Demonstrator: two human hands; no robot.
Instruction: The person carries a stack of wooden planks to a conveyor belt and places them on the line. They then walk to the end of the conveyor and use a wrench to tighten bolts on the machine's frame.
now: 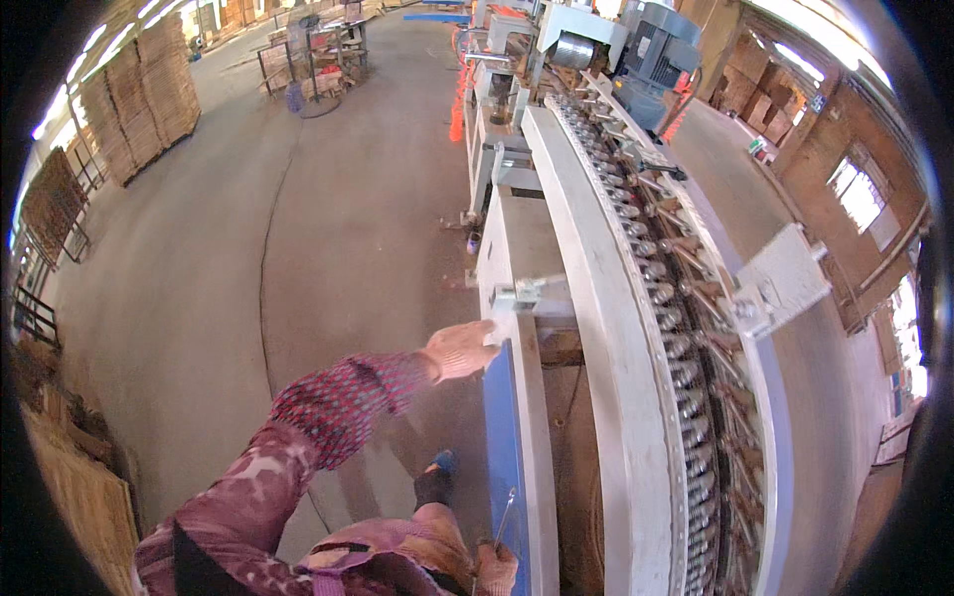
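Observation:
My left hand [462,350], in a pale knit glove below a checked sleeve cover, reaches to the upper corner of a long machine's blue-and-white side frame [502,427]. Its fingers look stretched out and apart at the frame's edge; whether they press on it I cannot tell. Low in the picture, my right hand [495,569] is closed around a slim metal wrench [508,509], whose end points upward beside the blue panel. To the right runs the machine's white rail [596,258], with a long row of shiny metal rollers [668,318] beyond it.
A grey motor [656,50] sits atop the machine's far end. A metal plate [785,278] juts out from its right side. A dark cable [264,268] lies along the floor at left. Tall board stacks [139,94] and a cluttered workbench [313,60] stand farther off.

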